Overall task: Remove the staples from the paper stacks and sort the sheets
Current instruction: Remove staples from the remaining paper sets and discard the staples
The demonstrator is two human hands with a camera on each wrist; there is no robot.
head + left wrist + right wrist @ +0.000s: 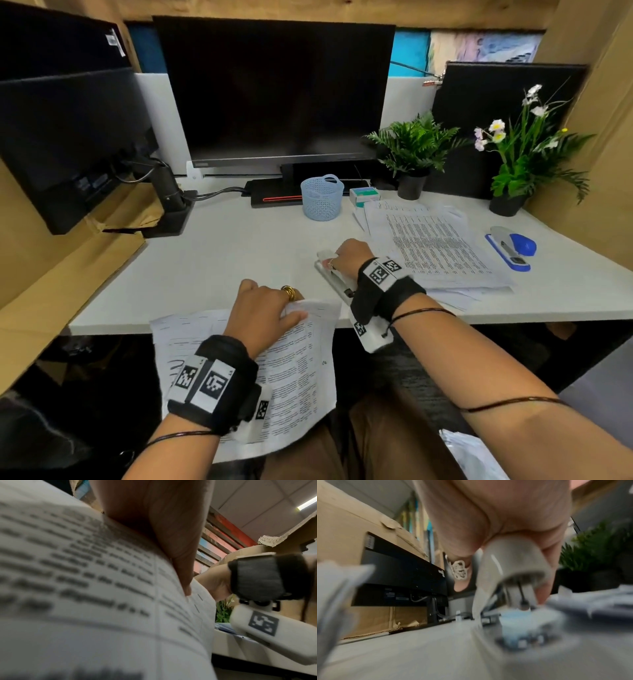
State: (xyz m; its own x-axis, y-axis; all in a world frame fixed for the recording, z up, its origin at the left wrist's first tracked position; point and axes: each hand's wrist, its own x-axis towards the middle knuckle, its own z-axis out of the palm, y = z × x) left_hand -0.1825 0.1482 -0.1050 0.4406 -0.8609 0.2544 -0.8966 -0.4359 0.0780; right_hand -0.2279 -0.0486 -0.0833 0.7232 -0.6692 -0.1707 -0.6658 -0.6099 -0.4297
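My left hand [265, 313] grips the top edge of a printed paper stack [294, 370], thumb lying on the upper sheet and fingers curled behind it; the stack hangs over the near edge of the white desk [212, 260] and down toward my lap. My right hand [351, 255] is curled round the front end of a white stapler [334, 279] that sits on the desk just right of the stack (the wrist view shows its rounded top held in my palm, its metal parts blurred below). Beyond that hand lies a spread pile of printed sheets [435, 246], with a blue stapler [512, 248] to its right. Farther back stand a pale blue basket [322, 197], a small box [364, 197], two potted plants [416, 150] and a dark monitor [274, 92].
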